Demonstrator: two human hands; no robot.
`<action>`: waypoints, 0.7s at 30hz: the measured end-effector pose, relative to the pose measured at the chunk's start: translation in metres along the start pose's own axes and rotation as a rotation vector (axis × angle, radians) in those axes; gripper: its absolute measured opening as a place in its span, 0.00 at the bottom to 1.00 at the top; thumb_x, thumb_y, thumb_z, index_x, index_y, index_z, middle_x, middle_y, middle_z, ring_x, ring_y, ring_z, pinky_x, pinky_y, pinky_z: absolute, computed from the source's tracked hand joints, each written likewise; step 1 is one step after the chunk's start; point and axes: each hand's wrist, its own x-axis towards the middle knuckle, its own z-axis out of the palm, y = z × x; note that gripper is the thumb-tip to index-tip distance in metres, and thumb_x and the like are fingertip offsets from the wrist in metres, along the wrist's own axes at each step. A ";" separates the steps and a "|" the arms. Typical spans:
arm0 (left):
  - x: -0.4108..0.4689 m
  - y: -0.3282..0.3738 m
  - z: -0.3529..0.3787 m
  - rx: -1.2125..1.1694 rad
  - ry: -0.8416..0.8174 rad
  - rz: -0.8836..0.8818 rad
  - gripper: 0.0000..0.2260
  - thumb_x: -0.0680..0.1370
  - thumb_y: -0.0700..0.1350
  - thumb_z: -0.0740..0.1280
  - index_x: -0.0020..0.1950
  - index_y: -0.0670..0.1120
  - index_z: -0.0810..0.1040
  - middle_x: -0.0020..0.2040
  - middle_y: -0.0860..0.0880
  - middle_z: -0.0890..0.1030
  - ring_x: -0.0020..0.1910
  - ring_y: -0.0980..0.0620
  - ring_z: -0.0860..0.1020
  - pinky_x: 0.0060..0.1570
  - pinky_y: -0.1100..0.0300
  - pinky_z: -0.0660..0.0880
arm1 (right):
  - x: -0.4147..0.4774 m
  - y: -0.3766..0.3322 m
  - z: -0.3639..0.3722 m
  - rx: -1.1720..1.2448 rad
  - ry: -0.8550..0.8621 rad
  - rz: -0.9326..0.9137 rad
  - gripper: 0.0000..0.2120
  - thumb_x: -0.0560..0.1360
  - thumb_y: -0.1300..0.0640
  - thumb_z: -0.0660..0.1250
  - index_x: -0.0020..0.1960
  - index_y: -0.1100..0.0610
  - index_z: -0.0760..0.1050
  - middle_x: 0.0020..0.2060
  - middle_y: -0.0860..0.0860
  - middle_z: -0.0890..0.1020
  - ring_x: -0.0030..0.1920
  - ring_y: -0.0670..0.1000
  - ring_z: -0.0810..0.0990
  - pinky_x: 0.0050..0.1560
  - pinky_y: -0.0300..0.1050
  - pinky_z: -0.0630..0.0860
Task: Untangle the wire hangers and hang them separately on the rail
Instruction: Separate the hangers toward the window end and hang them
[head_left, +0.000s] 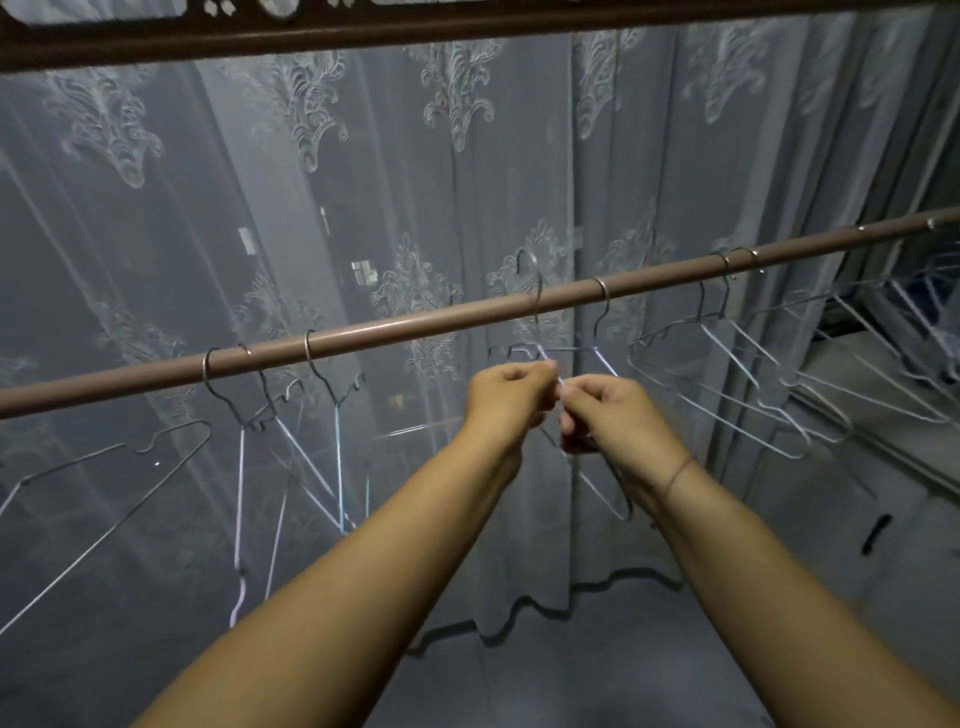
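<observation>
Both arms reach up to the rail (415, 325), hands meeting just below it, approx. mid-span. Left hand (511, 397) and right hand (615, 415) each have fingers curled in, pinching thin wire where two middle hangers (597, 354) cross. They are held close together, prob. so one wire can be worked out of the other w/o dragging both along. One hook (601, 291) of that pair sits over the rail. The other hook (530, 260) stands raised above the rail line, seemingly lifted clear so its hanger can come free. Can't tell exactly which strand each hand has; it's blurred.

Count, as far as I can make out:
- Left cluster (249, 410): 3 hooks on the rail, bodies crossing each other, i.e. not yet sorted.
- 1 more hanger (171, 434) dangles lower left, off the rail; can't tell what it's caught on.
- Middle: the 2 being handled.
- Right group (727, 353): 2 hooks close together, plus what look like 2 more far along, too small to be sure.

Lace curtain (415, 156) hangs behind. A thin band (678, 475) rings the right wrist. Judging by this, the job is partway, w/ the left cluster to do.
</observation>
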 end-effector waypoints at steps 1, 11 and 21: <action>0.002 0.000 -0.001 -0.001 0.013 -0.032 0.06 0.76 0.41 0.67 0.39 0.45 0.78 0.33 0.48 0.78 0.33 0.53 0.75 0.36 0.63 0.71 | 0.002 0.001 0.002 0.003 0.004 0.023 0.11 0.77 0.63 0.58 0.40 0.63 0.75 0.25 0.54 0.71 0.23 0.48 0.68 0.29 0.39 0.67; 0.009 -0.027 -0.014 0.011 0.054 -0.129 0.05 0.75 0.39 0.66 0.40 0.41 0.79 0.32 0.44 0.77 0.26 0.52 0.74 0.32 0.63 0.72 | -0.004 0.022 0.008 -0.037 -0.065 0.166 0.11 0.77 0.60 0.58 0.43 0.62 0.78 0.31 0.55 0.78 0.31 0.49 0.74 0.32 0.39 0.71; -0.016 -0.024 0.007 0.110 0.253 0.446 0.05 0.74 0.43 0.68 0.49 0.49 0.75 0.41 0.49 0.75 0.34 0.61 0.72 0.37 0.69 0.72 | -0.016 0.014 -0.079 -0.307 0.272 -0.194 0.09 0.75 0.61 0.63 0.51 0.55 0.79 0.48 0.52 0.83 0.51 0.49 0.80 0.56 0.46 0.76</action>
